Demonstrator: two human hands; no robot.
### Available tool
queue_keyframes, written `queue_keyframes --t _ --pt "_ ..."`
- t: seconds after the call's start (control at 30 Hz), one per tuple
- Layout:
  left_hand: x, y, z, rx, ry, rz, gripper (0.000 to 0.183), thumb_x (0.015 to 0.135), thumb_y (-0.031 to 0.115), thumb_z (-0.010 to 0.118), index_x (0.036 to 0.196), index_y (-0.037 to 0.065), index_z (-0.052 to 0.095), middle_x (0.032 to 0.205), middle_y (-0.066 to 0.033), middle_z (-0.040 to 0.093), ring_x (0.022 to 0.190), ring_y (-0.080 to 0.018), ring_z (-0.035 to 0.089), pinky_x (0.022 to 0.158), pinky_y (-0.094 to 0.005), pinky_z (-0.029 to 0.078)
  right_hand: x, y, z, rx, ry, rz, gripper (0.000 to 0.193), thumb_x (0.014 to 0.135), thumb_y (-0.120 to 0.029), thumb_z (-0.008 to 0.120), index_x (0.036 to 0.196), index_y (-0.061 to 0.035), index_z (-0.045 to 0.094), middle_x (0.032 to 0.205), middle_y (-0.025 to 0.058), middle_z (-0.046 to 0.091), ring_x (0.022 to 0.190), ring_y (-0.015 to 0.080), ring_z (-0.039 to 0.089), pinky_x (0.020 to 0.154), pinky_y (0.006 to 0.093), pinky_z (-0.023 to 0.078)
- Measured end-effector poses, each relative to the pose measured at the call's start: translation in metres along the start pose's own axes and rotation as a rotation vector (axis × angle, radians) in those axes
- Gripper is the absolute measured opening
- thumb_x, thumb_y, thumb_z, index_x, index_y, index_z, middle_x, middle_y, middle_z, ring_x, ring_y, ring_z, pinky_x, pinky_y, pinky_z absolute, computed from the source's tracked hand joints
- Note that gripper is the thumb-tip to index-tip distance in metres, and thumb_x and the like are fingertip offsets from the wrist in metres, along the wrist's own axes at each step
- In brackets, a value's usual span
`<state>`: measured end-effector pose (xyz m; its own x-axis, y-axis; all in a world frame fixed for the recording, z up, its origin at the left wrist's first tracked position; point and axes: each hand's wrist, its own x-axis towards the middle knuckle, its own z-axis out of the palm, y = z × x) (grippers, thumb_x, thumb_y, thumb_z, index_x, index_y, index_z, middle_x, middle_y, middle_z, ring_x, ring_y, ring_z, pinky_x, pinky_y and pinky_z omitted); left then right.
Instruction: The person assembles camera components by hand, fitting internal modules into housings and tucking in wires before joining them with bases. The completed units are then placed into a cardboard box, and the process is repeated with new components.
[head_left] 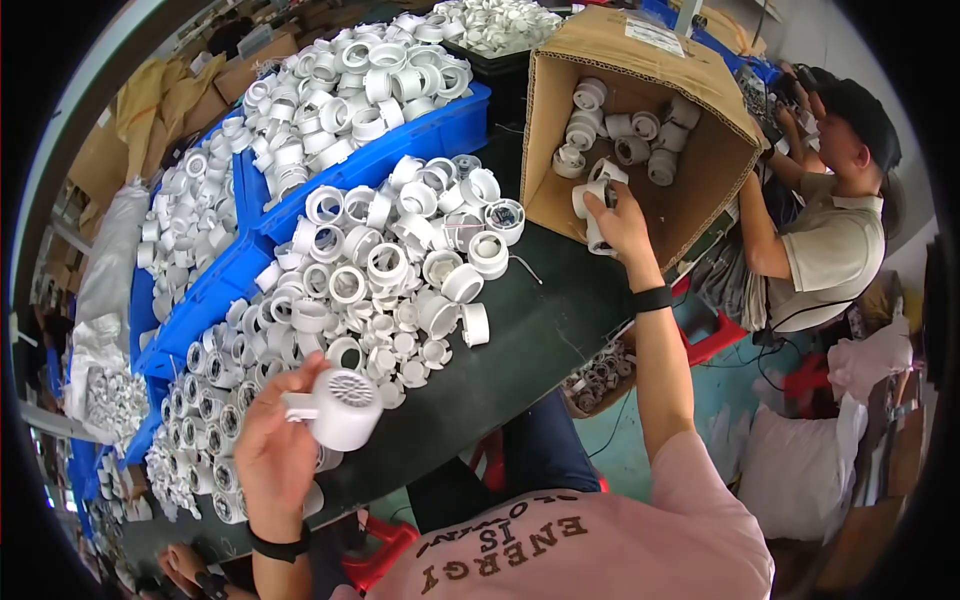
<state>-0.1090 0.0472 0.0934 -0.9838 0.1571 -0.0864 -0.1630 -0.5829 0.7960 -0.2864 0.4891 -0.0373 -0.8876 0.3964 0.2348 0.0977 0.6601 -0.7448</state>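
A white housing (346, 408) with a round grilled face was up above the near edge of the table (440, 410), just in front of the person's left hand (275, 450), whose fingers were closed on the short stub at its side. Over to the right, the person's right hand (622, 222) was curled around a few white parts (590, 200) at the mouth of a tilted cardboard box (720, 170); how many it held, I couldn't tell. More white cylinders (632, 150) lay loose inside that box. Between the two hands spread a heap of white rings (388, 263), with small round caps (395, 350) along its near side. Beyond the heap stood blue bins (420, 135), piled full of similar white pieces. Past the box, a co-worker (830, 230) in a dark cap sat at the far right, near a white sack (800, 465) on the floor
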Motion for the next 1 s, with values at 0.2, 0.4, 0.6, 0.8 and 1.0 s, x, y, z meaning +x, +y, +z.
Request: queue_keyframes --t 0.2,0.4,0.6,0.8,1.0 --pt "-0.006 -0.066 0.020 0.099 -0.204 -0.005 0.035 0.085 0.013 0.059 0.115 -0.006 0.057 0.129 -0.0196 0.050 0.121 -0.0278 0.045 0.107 -0.0386 0.027 -0.033 -0.035 -0.028 1.238 -0.536 0.458 0.043 0.091 -0.033 0.054 0.121 -0.0030 0.049 0.097 0.0155 0.062 0.079 0.0269 0.064 0.059 0.0375 0.054" --pt "-0.002 -0.077 0.022 0.802 0.066 -0.186 0.026 0.087 0.018 0.061 0.104 -0.001 0.064 0.099 -0.0118 0.066 0.074 -0.0202 0.063 0.069 -0.0333 0.052 -0.057 -0.026 -0.019 0.836 -0.317 0.375 0.049 0.092 -0.032 0.054 0.130 -0.0049 0.042 0.097 0.0129 0.061 0.073 0.0225 0.063 0.057 0.0356 0.053" --pt "0.016 -0.094 0.008 1.494 0.070 0.486 0.019 0.081 0.018 0.067 0.082 0.001 0.061 0.064 -0.0105 0.059 0.048 -0.0187 0.053 0.046 -0.0299 0.039 -0.099 -0.022 -0.032 0.425 -0.092 -0.253 0.056 0.089 -0.024 0.062 0.137 -0.0072 0.038 0.096 0.0077 0.062 0.083 0.0119 0.056 0.070 0.0255 0.046" --pt "0.054 -0.132 0.044 1.037 0.081 0.473 0.025 0.085 0.015 0.061 0.071 -0.001 0.048 0.058 -0.0131 0.054 0.048 -0.0245 0.050 0.047 -0.0331 0.038 -0.122 -0.045 -0.021 0.681 -0.350 -0.267 0.050 0.082 -0.015 0.070 0.127 -0.0065 0.050 0.105 0.0050 0.057 0.087 0.0105 0.055 0.071 0.0233 0.047" --pt "0.114 -0.139 0.068 1.320 0.154 0.431 0.031 0.079 0.022 0.058 0.063 -0.002 0.048 0.056 -0.0197 0.052 0.055 -0.0388 0.054 0.051 -0.0437 0.040 -0.121 -0.054 -0.018 0.862 -0.677 -0.373 0.062 0.078 -0.016 0.071 0.132 -0.0057 0.042 0.127 0.0101 0.049 0.101 0.0170 0.056 0.082 0.0286 0.048"
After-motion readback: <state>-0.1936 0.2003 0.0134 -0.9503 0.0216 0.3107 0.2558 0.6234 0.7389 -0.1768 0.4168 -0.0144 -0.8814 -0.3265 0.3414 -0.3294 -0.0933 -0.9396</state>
